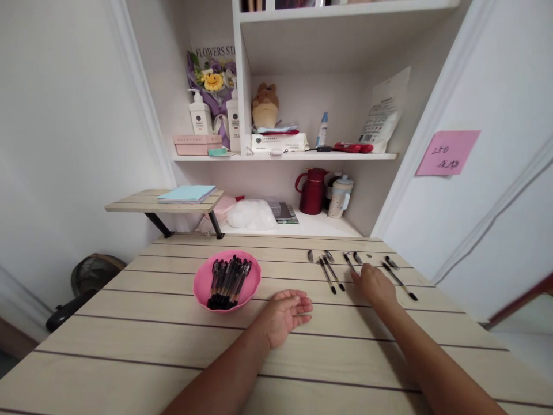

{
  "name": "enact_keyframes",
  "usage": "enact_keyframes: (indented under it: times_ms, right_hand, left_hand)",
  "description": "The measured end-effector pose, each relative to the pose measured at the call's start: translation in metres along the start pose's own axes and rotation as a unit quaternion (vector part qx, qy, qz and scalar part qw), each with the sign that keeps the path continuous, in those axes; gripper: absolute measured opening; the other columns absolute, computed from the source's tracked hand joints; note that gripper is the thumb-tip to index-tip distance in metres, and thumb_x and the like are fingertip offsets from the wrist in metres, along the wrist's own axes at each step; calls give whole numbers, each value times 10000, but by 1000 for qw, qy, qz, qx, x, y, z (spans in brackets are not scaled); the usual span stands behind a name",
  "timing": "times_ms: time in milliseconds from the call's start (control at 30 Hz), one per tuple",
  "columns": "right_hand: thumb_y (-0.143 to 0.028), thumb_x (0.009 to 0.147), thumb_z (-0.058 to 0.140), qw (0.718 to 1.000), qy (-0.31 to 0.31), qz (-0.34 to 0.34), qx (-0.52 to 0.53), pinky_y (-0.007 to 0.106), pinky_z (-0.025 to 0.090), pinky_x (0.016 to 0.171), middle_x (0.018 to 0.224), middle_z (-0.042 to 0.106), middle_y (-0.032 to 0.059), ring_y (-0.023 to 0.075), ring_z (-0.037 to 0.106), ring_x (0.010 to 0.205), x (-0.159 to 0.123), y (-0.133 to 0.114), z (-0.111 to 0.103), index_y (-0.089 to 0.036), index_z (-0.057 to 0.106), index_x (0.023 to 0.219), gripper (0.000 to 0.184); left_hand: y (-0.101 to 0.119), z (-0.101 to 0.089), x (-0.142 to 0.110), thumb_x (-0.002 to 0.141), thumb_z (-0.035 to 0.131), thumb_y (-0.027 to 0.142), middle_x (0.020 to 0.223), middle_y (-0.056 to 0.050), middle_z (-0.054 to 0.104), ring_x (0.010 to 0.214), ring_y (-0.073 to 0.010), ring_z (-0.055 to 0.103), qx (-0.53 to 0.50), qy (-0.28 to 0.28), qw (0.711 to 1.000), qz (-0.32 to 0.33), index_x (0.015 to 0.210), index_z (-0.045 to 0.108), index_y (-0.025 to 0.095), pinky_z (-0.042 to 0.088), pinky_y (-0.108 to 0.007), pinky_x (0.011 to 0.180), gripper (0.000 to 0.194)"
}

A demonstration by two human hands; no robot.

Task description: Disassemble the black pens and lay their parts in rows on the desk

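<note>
My left hand [285, 316] rests on the wooden table [302, 357], palm turned inward, its fingers loosely bent and apart with nothing in them. Farther right, my right hand [375, 283] has its fingers closed at the lower end of an uncapped pen [349, 262], whose lower part they hide. Two more uncapped pens [332, 274] lie side by side left of it, and another pen [400, 280] lies to its right. Loose black pen caps [328, 255] are scattered above the pens. A pink bowl [199, 291] left of my left hand holds a bundle of several capped black pens [228, 282].
A small raised stand [129, 200] with blue paper [188, 193] is at the back left. Behind the table, a shelf holds a red jug [313, 191], a pale cup [341, 197] and a white plastic bag [251, 214]. A pink note [448, 153] sticks to the right wall.
</note>
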State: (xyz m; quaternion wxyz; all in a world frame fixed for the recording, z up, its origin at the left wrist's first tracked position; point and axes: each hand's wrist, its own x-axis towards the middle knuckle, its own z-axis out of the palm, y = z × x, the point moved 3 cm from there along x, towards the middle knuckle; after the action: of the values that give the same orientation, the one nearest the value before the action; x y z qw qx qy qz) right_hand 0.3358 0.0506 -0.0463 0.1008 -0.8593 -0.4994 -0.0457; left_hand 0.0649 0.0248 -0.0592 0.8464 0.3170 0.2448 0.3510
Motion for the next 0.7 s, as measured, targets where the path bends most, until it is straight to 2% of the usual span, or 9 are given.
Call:
enact_keyframes:
  times_ms: [233,700]
  right_hand:
    - [-423,796,368,999,-45,24,11,368,419,726,946,612,193,284,577,909,5,3,8,-84,579,968,434]
    - [-385,797,356,998,-56,23,13,367,417,746,934,622,199,277,573,922,6,8,8,-85,613,950,424]
  left_hand:
    - [1,1,-1,698,608,223,905,-126,622,872,-210,581,0,10,1000,0,900,585,135,365,-413,851,222]
    - [2,1,0,696,610,224,901,-127,623,883,-215,576,-1,7,1000,-1,900,590,136,361,-418,856,223]
